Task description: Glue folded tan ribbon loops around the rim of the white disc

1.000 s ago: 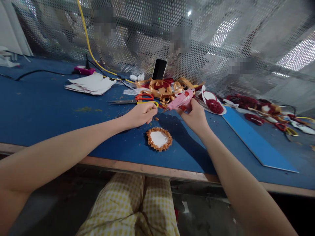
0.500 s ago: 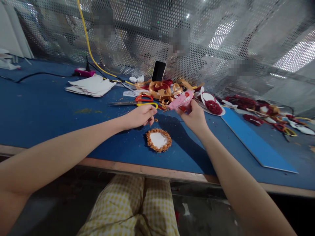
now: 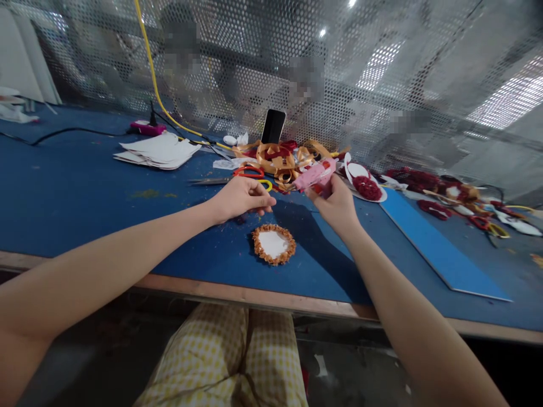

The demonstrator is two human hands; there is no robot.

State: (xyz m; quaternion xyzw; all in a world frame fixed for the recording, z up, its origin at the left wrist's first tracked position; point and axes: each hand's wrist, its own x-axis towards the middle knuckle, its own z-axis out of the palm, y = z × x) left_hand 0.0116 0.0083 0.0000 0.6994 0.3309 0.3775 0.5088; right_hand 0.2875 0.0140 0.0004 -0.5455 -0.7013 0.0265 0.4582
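Note:
My right hand (image 3: 337,206) is wrapped round a pink glue gun (image 3: 316,175), its nozzle pointing left above the table. My left hand (image 3: 245,199) hovers in front of the scissors (image 3: 212,181), thumb and fingers pressed together. Whatever may be between those fingertips is too small to make out. Below and between the hands lies a round white piece (image 3: 272,243) edged with a ruffled orange-brown trim (image 3: 291,249), flat on the blue table and touched by neither hand. My left hand partly covers the scissors' red and yellow handles.
Orange ribbon (image 3: 271,154) is heaped behind the hands, with a phone (image 3: 274,126) propped upright. White sheets (image 3: 156,151) are stacked at left, near a magenta power strip (image 3: 147,128). At right are a dark red ruffled piece (image 3: 367,189) and a blue board (image 3: 441,246).
My left hand has shifted slightly right and its fingers have drawn together. The glue gun has moved a little to the right in my right hand. The trimmed round piece stays put.

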